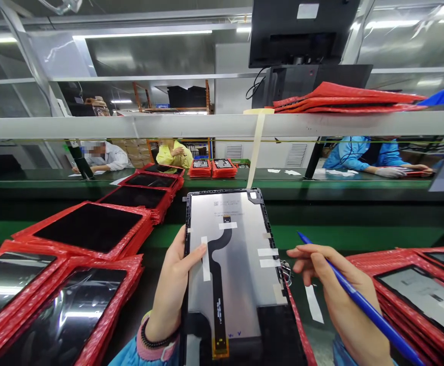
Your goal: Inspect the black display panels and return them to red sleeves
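My left hand (176,277) grips the left edge of a tablet screen panel (240,284), thumb on its silver back. The panel is tilted up toward me. A black flex cable (218,290) runs down its back, with white tape strips (205,259) stuck near it and at the right edge. My right hand (344,295) holds a blue pen (359,300), its tip pointing up and left, apart from the panel. A white strip (314,304) hangs just below the right fingers; whether it touches them I cannot tell. Small blue marks show low on the panel.
Stacks of screens in red bubble-wrap sleeves (88,229) fill the left side. More sleeved panels (416,290) lie at right. A shelf rail (191,126) crosses ahead, a yellowish tape strip (257,147) hanging from it. Several co-workers (362,155) sit beyond the green bench.
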The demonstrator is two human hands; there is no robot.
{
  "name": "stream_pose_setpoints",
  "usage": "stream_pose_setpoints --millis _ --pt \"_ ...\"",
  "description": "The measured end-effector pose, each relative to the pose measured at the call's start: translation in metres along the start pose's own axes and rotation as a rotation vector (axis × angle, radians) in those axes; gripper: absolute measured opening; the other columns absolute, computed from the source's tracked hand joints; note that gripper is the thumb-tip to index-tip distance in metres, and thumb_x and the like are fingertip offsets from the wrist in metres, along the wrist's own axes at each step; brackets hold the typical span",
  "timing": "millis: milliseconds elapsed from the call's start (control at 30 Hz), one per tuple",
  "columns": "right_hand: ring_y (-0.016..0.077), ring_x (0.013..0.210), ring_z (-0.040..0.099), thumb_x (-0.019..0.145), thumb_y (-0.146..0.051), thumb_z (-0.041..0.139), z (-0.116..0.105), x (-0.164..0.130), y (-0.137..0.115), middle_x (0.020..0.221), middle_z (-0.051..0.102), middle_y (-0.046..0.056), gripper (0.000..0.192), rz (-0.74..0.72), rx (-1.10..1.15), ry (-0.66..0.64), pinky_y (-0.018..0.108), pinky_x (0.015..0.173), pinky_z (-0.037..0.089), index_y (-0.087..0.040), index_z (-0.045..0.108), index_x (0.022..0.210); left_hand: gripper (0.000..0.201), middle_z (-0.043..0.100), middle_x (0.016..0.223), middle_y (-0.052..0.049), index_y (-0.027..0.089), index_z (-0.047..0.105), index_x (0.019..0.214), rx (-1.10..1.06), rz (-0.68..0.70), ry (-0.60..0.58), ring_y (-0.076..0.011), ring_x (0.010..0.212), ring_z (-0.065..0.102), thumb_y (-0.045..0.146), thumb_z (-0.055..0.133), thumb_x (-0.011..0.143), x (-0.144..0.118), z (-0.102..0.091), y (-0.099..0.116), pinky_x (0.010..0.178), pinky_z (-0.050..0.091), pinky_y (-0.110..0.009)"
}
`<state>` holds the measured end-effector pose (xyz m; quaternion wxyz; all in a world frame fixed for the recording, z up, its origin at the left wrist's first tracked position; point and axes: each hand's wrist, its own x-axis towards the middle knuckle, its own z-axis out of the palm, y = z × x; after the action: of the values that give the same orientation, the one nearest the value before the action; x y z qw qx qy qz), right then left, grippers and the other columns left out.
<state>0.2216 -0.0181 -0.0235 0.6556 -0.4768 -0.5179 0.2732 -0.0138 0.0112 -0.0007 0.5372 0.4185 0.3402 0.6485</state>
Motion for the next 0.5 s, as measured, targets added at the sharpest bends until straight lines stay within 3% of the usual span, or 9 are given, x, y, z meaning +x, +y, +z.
stream_pose_setpoints --millis 133,267,300,367,433,500 --pt "0.0164 0.061 0.066 0.091 -0.048 0.052 0.002 -0.003 -0.003 0.07 0.075 0.002 0.032 0.089 0.036 -0.007 0.026 0.062 0.053 -0.025 0.065 0.109 0.048 0.069 0.119 -0.001 0.024 0.055 0.125 0.097 0.075 0.043 -0.0211 0.109 0.064 0.026 0.069 0.079 -0.006 0.001 0.0 0.089 0.051 -0.028" --pt "0.0259 0.096 0.071 0.087 -0.043 0.063 0.009 -0.005 -0.01 0.104 0.076 0.011 0.031 0.258 0.336 -0.206 0.036 0.082 0.057 -0.023 0.067 0.11 0.036 0.076 0.101 -0.003 0.023 0.067 0.115 0.456 0.323 0.084 -0.0215 0.09 0.071 0.025 0.068 0.079 -0.016 -0.002 -0.005 0.079 0.054 -0.025" --pt "0.0283 0.105 0.068 0.085 -0.043 0.065 0.01 -0.005 -0.01 0.116 0.072 0.012 0.035 0.303 0.456 -0.275 0.04 0.085 0.056 -0.025 0.065 0.115 0.034 0.077 0.096 -0.005 0.023 0.07 0.113 0.583 0.416 0.026 -0.0222 0.084 0.073 0.021 0.067 0.079 -0.017 -0.003 -0.007 0.075 0.055 -0.026" --pt "0.0314 0.114 0.062 0.078 -0.049 0.071 0.012 -0.006 -0.008 0.132 0.062 0.01 0.049 0.372 0.681 -0.403 0.046 0.086 0.054 -0.029 0.061 0.121 0.041 0.076 0.102 -0.007 0.025 0.067 0.118 0.797 0.642 -0.213 -0.0244 0.088 0.073 0.009 0.06 0.08 -0.016 -0.007 -0.012 0.079 0.055 -0.028" --pt "0.0334 0.113 0.063 0.07 -0.065 0.069 0.013 -0.007 -0.003 0.13 0.063 0.011 0.06 0.441 0.808 -0.494 0.049 0.084 0.054 -0.028 0.064 0.117 0.058 0.068 0.12 -0.005 0.029 0.055 0.131 0.913 0.851 -0.474 -0.0252 0.11 0.064 -0.001 0.049 0.08 -0.012 -0.008 -0.017 0.094 0.049 -0.032" --pt "0.0336 0.108 0.065 0.066 -0.074 0.063 0.013 -0.006 0.003 0.114 0.072 0.012 0.064 0.497 0.806 -0.503 0.049 0.083 0.053 -0.024 0.07 0.105 0.068 0.062 0.127 -0.003 0.032 0.045 0.137 0.978 0.958 -0.612 -0.0243 0.123 0.054 -0.005 0.043 0.08 -0.007 -0.007 -0.02 0.103 0.042 -0.036"
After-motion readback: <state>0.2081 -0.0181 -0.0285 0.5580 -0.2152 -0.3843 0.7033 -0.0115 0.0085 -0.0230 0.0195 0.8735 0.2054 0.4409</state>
